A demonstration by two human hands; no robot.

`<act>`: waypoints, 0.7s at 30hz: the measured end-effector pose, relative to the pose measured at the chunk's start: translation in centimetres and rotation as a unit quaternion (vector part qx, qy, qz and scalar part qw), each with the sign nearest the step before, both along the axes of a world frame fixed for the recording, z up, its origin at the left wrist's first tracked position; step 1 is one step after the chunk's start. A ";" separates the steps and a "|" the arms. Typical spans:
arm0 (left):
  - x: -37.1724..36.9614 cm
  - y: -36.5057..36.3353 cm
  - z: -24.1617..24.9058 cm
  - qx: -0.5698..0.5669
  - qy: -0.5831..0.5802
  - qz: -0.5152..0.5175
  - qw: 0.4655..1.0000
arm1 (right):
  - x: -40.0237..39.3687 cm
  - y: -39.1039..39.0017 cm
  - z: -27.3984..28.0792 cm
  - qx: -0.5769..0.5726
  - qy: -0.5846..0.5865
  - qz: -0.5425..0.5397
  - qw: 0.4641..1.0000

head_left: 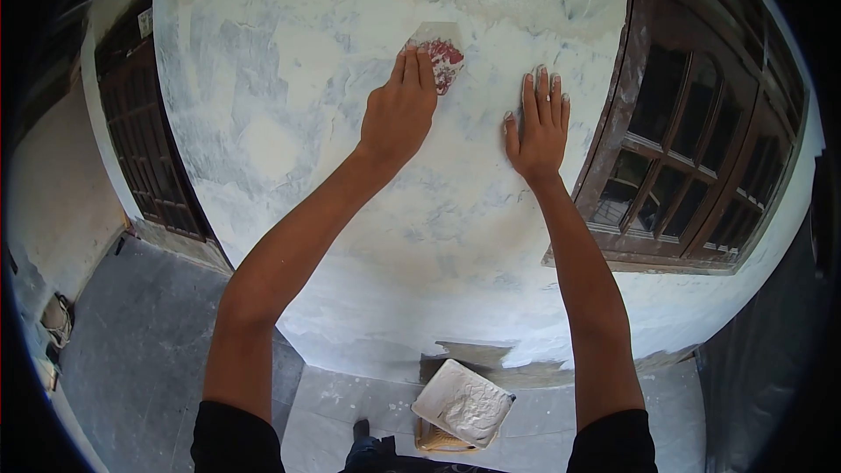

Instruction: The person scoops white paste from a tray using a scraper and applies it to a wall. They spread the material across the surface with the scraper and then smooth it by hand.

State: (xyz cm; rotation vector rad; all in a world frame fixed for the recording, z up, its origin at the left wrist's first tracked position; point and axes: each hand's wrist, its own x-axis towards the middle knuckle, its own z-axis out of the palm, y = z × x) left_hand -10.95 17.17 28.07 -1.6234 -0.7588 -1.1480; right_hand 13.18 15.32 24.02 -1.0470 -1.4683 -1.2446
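My left hand (400, 114) is raised against the wall (333, 105), its fingers pressed together on a flat putty scraper (446, 57). The scraper is red with pale putty smeared over it, and it lies flat against the wall. My thumb is hidden. Farther right, near the window frame, my right hand (540, 136) rests palm-down on the wall with fingers stretched out and nothing in it. White putty specks its fingertips. The wall carries uneven whitish putty with bluish-grey patches showing through.
A white tub of putty (503, 414) stands low at the wall's foot, above a yellowish woven-looking item (438, 440). A brown wooden window (674, 123) borders the wall at right. A dark barred door (151, 114) is at left, over grey floor tiles (158, 324).
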 end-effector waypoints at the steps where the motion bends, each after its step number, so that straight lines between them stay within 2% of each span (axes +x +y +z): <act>1: -0.1 -0.3 0.8 -0.010 -0.025 -0.032 0.999 | 0.1 0.2 -0.1 0.003 -0.001 -0.004 1.000; 4: -0.2 -1.4 7.1 0.069 -0.076 -0.054 0.993 | 0.1 0.1 -0.1 -0.005 0.001 -0.017 1.000; 6: 0.1 -1.0 11.2 0.055 -0.084 -0.023 0.995 | 0.2 0.2 -0.1 0.005 -0.003 -0.014 1.000; 8: 0.7 0.9 12.9 0.037 -0.089 0.010 0.995 | 0.2 0.1 -0.1 0.002 -0.002 -0.008 1.000; 10: 1.0 4.3 11.8 0.175 -0.053 0.027 0.983 | 0.1 -0.1 0.0 0.000 -0.001 -0.006 1.000; 18: 0.7 3.6 6.8 0.092 -0.013 0.033 0.995 | 0.1 0.1 -0.2 0.004 -0.003 -0.005 1.000; 21: 0.7 2.5 5.0 0.061 0.034 0.060 0.996 | 0.0 0.2 -0.4 0.002 -0.001 -0.013 1.000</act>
